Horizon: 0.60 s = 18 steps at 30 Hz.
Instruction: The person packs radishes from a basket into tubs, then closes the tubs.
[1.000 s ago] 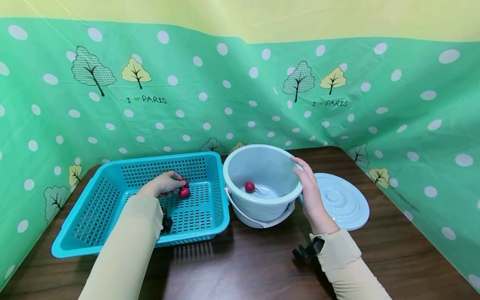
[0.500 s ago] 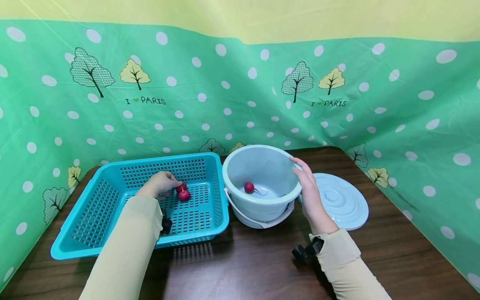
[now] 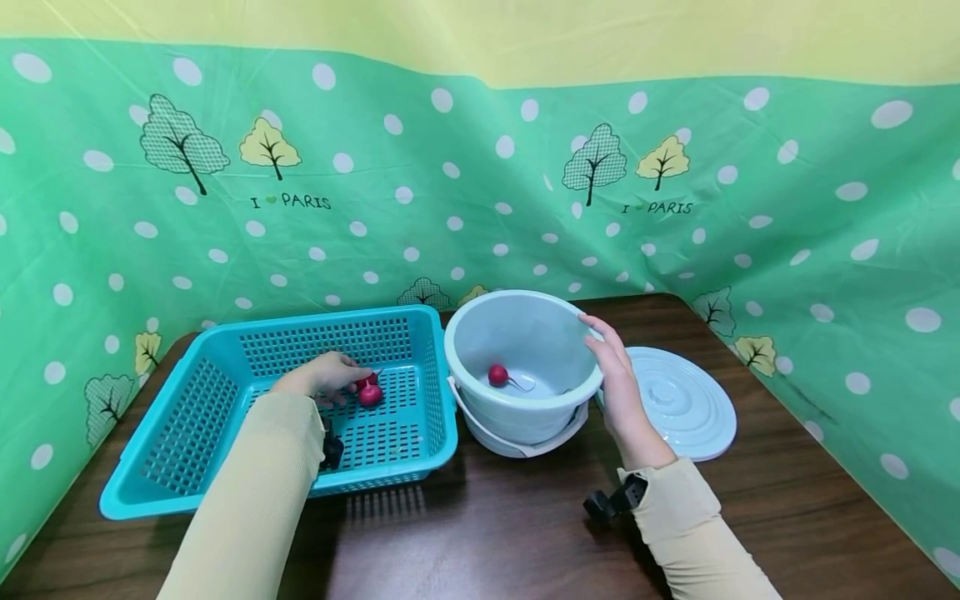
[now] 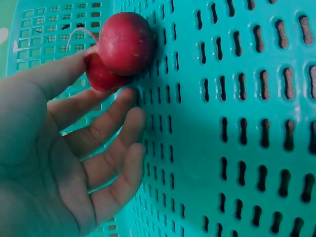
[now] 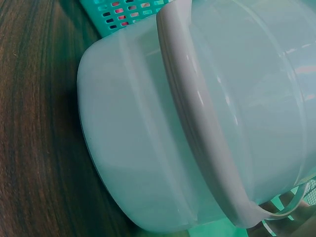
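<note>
In the head view, my left hand (image 3: pixel 324 377) reaches into the blue slotted basket (image 3: pixel 444 392), and its thumb and index finger pinch a red radish (image 4: pixel 101 74) with a thin root. Against that radish lies a second, rounder radish (image 3: pixel 371 395), which partly covers it in the left wrist view. The other left fingers are bent loosely near the basket's floor. My right hand (image 3: pixel 622 392) grips the right rim of a pale blue bucket (image 3: pixel 517 417), fingers over its edge. Inside the bucket is another radish (image 3: pixel 498 375) with a long root.
A pale blue round lid (image 3: pixel 678 404) lies on the dark wooden table (image 3: pixel 480 533), right of the bucket. The bucket's handle (image 5: pixel 192 103) hangs down along its front. Basket and bucket stand side by side. A green dotted cloth (image 3: pixel 480 192) hangs behind the table.
My left fingers have shifted slightly on the rear radish, and both basket radishes have moved a little nearer to me. The right hand and bucket have stayed in place.
</note>
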Tool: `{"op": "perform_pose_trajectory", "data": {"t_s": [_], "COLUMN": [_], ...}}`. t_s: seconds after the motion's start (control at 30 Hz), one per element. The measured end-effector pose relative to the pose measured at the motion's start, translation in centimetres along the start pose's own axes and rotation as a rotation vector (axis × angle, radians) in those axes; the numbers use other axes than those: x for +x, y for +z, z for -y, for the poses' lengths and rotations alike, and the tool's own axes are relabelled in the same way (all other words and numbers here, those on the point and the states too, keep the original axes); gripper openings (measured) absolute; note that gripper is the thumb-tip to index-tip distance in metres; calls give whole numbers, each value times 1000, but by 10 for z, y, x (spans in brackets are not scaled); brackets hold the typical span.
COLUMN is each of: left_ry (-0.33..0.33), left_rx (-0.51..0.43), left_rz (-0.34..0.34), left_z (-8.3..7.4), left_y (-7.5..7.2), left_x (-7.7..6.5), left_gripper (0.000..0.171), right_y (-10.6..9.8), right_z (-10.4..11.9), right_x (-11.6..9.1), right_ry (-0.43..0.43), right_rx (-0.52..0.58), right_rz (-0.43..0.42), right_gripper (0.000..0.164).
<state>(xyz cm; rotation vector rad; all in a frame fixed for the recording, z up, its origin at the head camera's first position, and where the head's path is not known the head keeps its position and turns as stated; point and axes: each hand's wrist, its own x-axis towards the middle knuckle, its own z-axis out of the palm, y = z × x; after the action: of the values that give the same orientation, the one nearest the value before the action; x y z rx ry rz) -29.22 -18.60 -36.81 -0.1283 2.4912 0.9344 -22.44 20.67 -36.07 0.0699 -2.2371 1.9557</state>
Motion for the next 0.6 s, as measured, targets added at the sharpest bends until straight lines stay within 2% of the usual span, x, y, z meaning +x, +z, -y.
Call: {"op": "perform_pose_trajectory", "data": {"t_s": [0.13, 0.37, 0.6], "left_ry": [-14, -5, 27], "left_rx": [23, 37, -8], "left_rz": [13, 15, 4], "left_z": [-1, -1, -5], "left_y": [0, 0, 1], "left_x": [-1, -2, -6], "left_gripper": [58, 61, 45], "right_y": [0, 0, 0], "right_z": [1, 1, 0], "right_x": [0, 1, 0], "right_ry": [-2, 1, 11], "right_rx": [0, -2, -8], "right_rz": [-1, 0, -5], "right_gripper": [49, 49, 49]}}
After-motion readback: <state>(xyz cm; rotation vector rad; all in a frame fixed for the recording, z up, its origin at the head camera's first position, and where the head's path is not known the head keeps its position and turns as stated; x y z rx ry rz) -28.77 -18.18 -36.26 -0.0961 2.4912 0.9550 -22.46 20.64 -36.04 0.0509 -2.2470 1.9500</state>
